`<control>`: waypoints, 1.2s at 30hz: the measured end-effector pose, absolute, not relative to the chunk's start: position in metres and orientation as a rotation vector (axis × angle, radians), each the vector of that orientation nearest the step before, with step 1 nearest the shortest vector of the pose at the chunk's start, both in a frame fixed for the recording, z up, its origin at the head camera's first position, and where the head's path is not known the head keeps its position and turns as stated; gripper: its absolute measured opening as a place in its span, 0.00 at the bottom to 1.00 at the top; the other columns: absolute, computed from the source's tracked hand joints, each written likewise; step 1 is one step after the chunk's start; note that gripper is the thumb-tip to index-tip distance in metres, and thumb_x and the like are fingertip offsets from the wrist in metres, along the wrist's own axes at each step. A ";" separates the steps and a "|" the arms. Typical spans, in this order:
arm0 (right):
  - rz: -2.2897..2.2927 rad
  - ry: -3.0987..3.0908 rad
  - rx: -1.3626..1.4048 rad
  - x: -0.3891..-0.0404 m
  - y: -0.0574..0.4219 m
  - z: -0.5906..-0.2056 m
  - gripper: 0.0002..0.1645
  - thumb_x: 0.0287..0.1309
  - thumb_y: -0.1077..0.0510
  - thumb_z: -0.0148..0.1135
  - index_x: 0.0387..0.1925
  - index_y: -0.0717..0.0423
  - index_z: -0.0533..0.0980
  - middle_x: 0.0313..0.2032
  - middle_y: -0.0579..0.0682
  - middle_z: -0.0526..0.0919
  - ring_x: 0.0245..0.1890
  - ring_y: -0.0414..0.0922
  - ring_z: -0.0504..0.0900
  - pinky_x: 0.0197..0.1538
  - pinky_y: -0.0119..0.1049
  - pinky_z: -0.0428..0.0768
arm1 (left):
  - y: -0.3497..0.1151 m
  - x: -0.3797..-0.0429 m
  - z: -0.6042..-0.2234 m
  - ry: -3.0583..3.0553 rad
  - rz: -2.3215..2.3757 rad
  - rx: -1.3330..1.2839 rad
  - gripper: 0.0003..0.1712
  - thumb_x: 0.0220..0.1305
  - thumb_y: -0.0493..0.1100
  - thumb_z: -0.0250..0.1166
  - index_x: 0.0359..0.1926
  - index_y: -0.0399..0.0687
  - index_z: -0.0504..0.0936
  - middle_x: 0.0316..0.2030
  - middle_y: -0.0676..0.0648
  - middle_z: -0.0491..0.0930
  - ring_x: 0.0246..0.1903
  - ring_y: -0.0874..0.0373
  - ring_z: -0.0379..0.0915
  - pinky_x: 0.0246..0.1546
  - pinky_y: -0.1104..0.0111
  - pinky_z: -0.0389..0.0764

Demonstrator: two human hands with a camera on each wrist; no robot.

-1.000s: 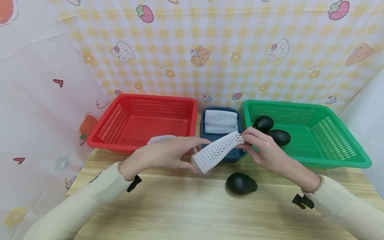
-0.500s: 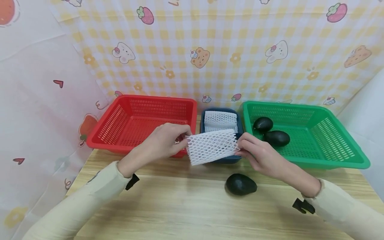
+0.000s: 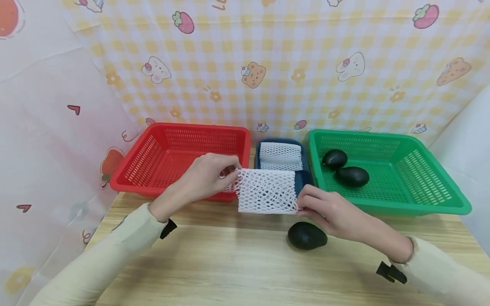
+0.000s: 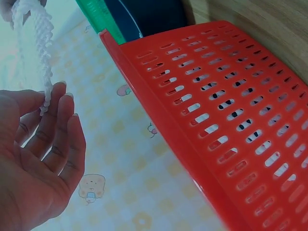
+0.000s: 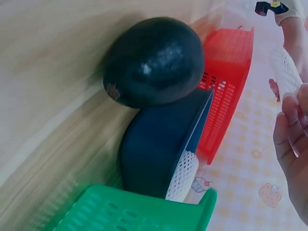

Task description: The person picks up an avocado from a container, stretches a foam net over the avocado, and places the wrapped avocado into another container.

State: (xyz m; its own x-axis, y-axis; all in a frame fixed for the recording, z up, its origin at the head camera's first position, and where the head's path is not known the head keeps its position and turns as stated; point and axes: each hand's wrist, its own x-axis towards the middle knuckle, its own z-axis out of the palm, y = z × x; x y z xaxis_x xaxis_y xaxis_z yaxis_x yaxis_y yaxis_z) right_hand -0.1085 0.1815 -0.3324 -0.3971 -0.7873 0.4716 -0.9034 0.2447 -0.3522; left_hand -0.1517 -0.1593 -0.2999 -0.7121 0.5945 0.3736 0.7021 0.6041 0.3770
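Observation:
A white foam net sleeve (image 3: pixel 266 192) is stretched flat between both hands, above the table and in front of the blue bin. My left hand (image 3: pixel 208 175) pinches its upper left corner; in the left wrist view the thumb and fingertips (image 4: pixel 61 89) meet on the netting. At the lower right corner, my right hand (image 3: pixel 331 211) pinches the sleeve's edge. A dark avocado (image 3: pixel 307 236) lies on the table just below the right hand. More white foam net sleeves (image 3: pixel 280 155) lie in the blue bin (image 3: pixel 302 180), partly hidden by the held one.
A red basket (image 3: pixel 134 163) stands at the left; the left hand covers part of it, and some white netting shows inside. The green basket (image 3: pixel 413 208) at the right holds two avocados (image 3: pixel 352 176). A checked cloth (image 3: pixel 291 97) hangs behind, above the wooden table (image 3: pixel 229 263).
The left hand has closed on the sleeve's left end, which it was only near before. The sleeve has swung level and spread flat, while the right hand has moved down slightly.

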 end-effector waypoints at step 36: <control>0.665 -2.803 1.608 -0.118 0.213 -0.339 0.19 0.64 0.43 0.69 0.51 0.46 0.81 0.44 0.34 0.78 0.38 0.34 0.78 0.38 0.33 0.82 | -0.158 -0.150 -0.308 -2.624 -0.790 -1.195 0.13 0.56 0.37 0.77 0.43 0.48 0.86 0.37 0.52 0.85 0.31 0.62 0.77 0.33 0.68 0.82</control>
State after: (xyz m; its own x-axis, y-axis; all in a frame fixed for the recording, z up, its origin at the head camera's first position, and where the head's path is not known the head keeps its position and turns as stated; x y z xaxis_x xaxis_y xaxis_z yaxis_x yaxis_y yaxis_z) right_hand -0.1183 0.2128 -0.3388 -0.5154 -0.8547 0.0622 -0.7914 0.4469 -0.4170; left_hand -0.1502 -0.1585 -0.3084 -0.6709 0.6574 0.3430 0.7375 0.5437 0.4006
